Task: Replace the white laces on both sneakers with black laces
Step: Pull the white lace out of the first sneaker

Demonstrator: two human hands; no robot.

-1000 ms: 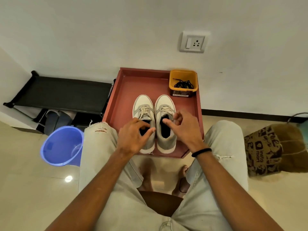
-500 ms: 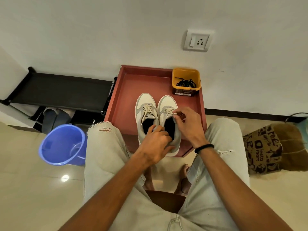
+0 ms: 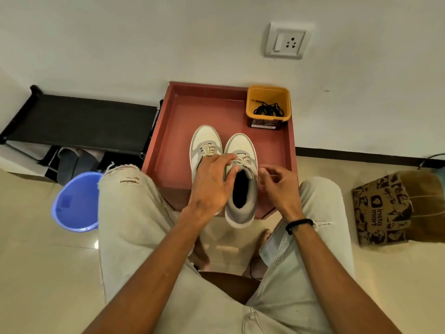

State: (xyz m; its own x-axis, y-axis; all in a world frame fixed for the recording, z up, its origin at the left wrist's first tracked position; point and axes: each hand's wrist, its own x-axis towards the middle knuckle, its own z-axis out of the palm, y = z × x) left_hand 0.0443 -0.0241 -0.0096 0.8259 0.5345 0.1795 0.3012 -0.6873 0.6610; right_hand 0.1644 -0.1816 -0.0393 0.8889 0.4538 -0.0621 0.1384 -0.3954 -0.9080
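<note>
Plainly, the only writing that can be read is "insta mart" on the brown paper bag standing on the floor at the right; the dark label on the front of the yellow tub is too small to read. That tub sits in the far right corner of the red tray-like table and holds the black laces in a loose tangle. The two sneakers stand side by side in the middle of the table, toes toward the wall. The right sneaker has its heel hanging past the near edge. The left sneaker is half hidden under the left hand, whose spread fingers reach across and press on the tongue and white laces of the right sneaker. The right hand is just beside that shoe's right flank, its fingers curled, thumb and forefinger seemingly pinching a thin lace end. Bare red surface lies open to the left of the shoes and behind them. A blue bucket and a black rack stand to the left.
</note>
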